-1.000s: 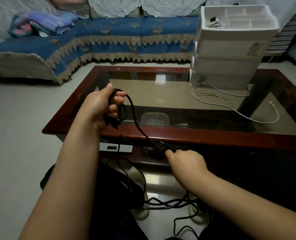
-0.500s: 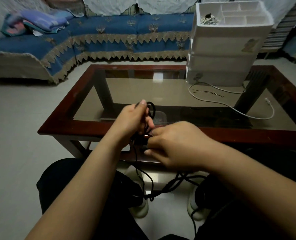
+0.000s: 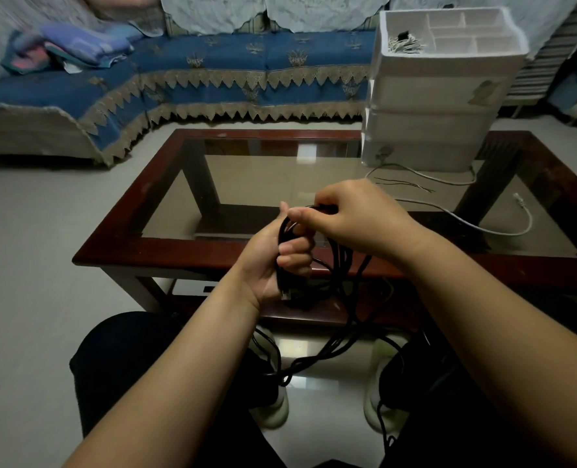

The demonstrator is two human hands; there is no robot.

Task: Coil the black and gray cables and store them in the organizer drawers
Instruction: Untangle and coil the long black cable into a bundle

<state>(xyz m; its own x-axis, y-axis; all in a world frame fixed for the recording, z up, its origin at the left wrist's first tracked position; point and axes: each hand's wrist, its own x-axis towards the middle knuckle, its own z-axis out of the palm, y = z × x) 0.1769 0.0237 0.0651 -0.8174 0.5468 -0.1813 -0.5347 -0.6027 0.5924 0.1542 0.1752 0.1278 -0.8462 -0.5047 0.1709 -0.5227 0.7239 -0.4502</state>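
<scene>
Black cable (image 3: 339, 265) loops upright in left hand (image 3: 273, 261) fingers, right hand (image 3: 354, 221) pinching top, slack trailing floorward

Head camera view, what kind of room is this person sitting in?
Most likely a home living room: a sofa with a blue fringed cover runs along the far wall, a glass-topped wooden coffee table stands before the person, and folded blankets lie on the sofa.
</scene>
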